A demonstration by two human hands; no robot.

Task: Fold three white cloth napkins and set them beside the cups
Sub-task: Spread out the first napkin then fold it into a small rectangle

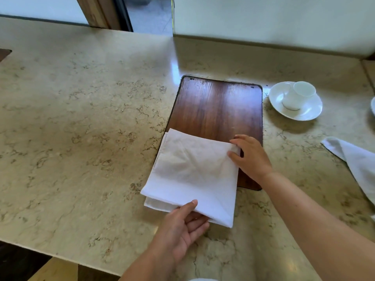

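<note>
A white cloth napkin [192, 175], folded into a rough rectangle of several layers, lies across the near end of a dark wooden board [218, 110]. My left hand [182, 230] pinches its near edge, thumb on top and fingers underneath. My right hand [250, 157] holds the far right corner with thumb and fingertips. A white cup [298, 96] lies tipped on its side on a white saucer [308, 110] to the right of the board. Another white napkin [357, 165] lies loose at the right edge of view.
The beige marble counter [81, 128] stretches wide to the left. A pale wall [263, 21] borders the back right, with a doorway gap beside it. The rim of another white dish [373, 105] shows at the far right. The counter's front edge runs at lower left.
</note>
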